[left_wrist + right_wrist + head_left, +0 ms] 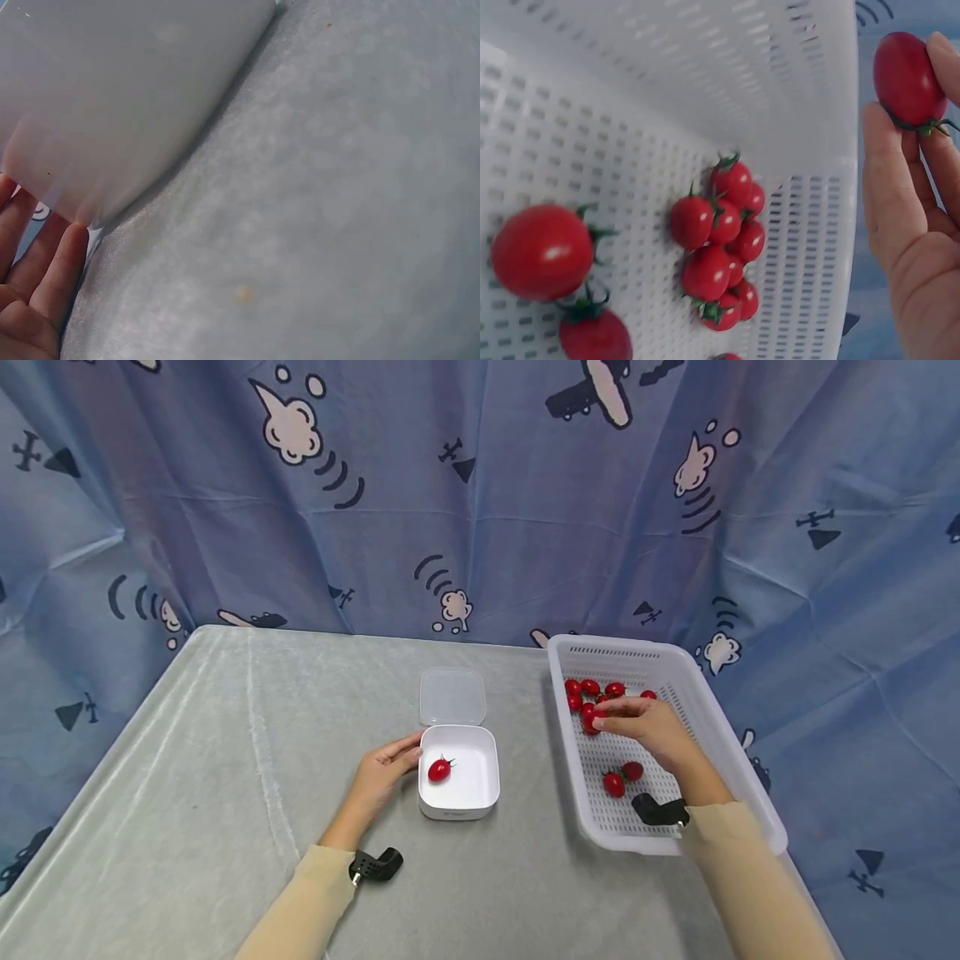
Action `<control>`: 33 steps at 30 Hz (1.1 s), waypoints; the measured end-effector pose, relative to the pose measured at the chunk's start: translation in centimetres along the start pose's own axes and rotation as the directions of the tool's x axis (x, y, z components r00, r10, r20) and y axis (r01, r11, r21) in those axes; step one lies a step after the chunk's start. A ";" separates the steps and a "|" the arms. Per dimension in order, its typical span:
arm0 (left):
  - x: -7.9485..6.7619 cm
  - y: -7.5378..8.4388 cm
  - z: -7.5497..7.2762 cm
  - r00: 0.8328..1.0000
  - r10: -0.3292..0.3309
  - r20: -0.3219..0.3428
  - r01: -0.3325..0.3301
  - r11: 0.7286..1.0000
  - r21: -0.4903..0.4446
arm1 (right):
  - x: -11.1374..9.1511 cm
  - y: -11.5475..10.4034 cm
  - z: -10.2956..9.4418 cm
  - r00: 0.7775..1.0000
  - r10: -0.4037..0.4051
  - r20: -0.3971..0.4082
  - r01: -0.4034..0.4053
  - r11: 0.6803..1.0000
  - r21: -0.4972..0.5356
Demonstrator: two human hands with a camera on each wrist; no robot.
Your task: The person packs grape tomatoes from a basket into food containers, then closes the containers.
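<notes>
Nearest, the white box (474,777) is touched at its left wall by the left hand (378,777), its fingers extended rather than curled round it; the box is judged light, stiff and easily slid, so best steadied by a side wall. One red tomato (439,770) is contained in it, toward the left. Two loose tomatoes (613,784) are seen in the near part of the white basket (630,843). Above the basket, the held tomato (909,79) is pinched between thumb and fingers by the right hand (652,727). Such fruit should be light, smooth, slightly slippery and easily bruised; it is best taken gently by its sides. Beyond the box a clear lid (452,696) is seen, though whether it is joined on cannot quite be told. Farther off, clustered tomatoes (590,687) are gathered in the basket, backed by the patterned curtain (480,485).
</notes>
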State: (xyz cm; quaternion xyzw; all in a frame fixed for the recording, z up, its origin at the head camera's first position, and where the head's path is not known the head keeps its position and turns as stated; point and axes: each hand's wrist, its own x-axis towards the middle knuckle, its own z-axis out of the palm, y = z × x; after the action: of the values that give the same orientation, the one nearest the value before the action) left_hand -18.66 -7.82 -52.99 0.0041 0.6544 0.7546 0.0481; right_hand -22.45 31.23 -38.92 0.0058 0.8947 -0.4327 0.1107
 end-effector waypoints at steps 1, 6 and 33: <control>0.0 0.0 0.0 1.000 0.000 -0.002 0.000 1.000 -0.003 | -0.1 -0.2 0.1 1.000 -0.004 0.002 0.004 1.000 0.004; 0.1 -0.1 0.0 1.000 0.008 -0.005 -0.008 1.000 -0.008 | -0.4 -1.4 0.5 1.000 -0.022 0.020 0.021 0.999 0.043; -0.1 0.1 0.0 1.000 0.002 0.009 -0.002 1.000 -0.025 | -1.0 -6.1 4.8 0.997 -0.067 0.049 0.056 0.978 0.199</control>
State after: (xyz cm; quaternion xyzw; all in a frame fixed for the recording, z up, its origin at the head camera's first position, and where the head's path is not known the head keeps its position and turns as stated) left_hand -18.59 -7.80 -52.84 0.0075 0.6448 0.7626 0.0504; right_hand -21.21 23.80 -36.85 -0.0229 0.8435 -0.5227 0.1212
